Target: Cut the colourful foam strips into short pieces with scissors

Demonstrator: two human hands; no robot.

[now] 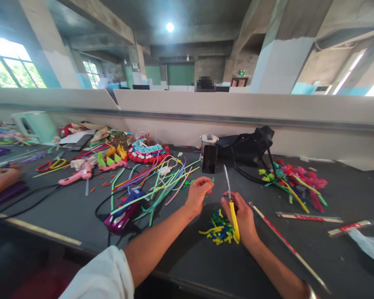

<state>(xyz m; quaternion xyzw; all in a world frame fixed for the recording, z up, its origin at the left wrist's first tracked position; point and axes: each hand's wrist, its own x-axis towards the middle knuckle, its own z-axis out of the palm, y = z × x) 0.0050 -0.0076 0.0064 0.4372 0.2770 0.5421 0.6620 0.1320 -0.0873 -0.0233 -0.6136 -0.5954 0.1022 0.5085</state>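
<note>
My right hand [243, 218] is closed around the yellow-handled scissors [234, 220], their blades pointing up and away from me; I cannot tell whether the blades are parted. My left hand [197, 196] has thumb and finger pinched together on a small green piece [213, 180], held to the left of the blades and apart from them.

From my head view, a pile of short yellow, green and blue clippings [218, 228] lies on the dark table [180, 257] between my forearms, just left of the scissors handle. Beyond my hands a phone [209, 159] leans upright, with a black bag [252, 146] near it. To the right are a bunch of pink, yellow and green stems [310, 178] and a long red-banded strip [280, 234] lying at a slant. To my left, long coloured strips [162, 193] spread beside a purple device [121, 218]. Farther left lies a pink glue gun [76, 176]; another person's hand [3, 180] rests at the edge of view.
</note>
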